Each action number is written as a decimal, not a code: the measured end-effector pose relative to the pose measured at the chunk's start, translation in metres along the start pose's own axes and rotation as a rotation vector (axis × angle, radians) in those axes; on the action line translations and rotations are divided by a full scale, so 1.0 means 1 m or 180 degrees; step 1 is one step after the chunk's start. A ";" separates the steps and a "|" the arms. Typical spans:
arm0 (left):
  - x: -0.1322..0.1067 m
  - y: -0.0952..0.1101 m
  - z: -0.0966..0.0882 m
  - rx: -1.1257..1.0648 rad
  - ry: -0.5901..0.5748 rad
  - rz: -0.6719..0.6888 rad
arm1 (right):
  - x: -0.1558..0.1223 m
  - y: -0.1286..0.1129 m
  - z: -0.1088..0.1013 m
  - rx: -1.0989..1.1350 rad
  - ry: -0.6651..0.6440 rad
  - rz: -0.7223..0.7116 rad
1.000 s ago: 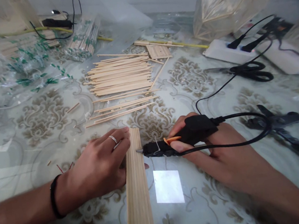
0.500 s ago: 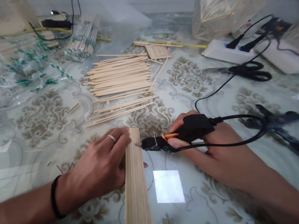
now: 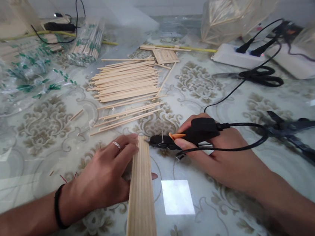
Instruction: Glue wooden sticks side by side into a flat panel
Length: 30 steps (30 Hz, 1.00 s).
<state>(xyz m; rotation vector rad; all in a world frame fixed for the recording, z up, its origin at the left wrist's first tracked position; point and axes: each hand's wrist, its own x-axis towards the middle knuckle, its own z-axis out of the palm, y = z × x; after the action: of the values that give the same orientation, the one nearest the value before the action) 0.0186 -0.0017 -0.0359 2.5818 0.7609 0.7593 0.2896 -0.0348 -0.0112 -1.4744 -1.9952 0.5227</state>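
Observation:
My left hand [image 3: 103, 172] grips a long narrow panel [image 3: 140, 202] of pale wooden sticks joined side by side, close to its far end. The thumb reaches beneath the panel and its tip shows on the right side. In my right hand [image 3: 226, 159] is a small black hot glue gun [image 3: 186, 133] with an orange trigger and a cord. Its nozzle points left and meets the panel's right edge near the far end. Beyond my hands lies a pile of loose wooden sticks [image 3: 125, 82], with several more scattered in front of it.
At the right are scissors [image 3: 262, 77], black-handled pliers [image 3: 294, 130] and a white power strip [image 3: 235, 56] with plugs. Bundled sticks [image 3: 86, 44] and clear wrappers [image 3: 29, 75] lie back left. A small stick panel [image 3: 165, 56] and a film-wrapped stick frame [image 3: 236, 10] stand behind.
The glue gun's nozzle has moved away from me along the panel's right edge, nearer its far end. The panel's near end has shifted slightly left. My left hand keeps its hold.

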 end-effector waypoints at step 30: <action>-0.010 -0.007 0.002 -0.0441 -0.0196 0.0297 | 0.000 0.004 -0.005 0.0023 -0.0010 -0.0012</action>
<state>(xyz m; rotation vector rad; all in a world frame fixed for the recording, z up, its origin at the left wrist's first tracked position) 0.0101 -0.0018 -0.0445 2.5169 0.5527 0.7292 0.2964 -0.0341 -0.0099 -1.4660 -1.9959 0.5304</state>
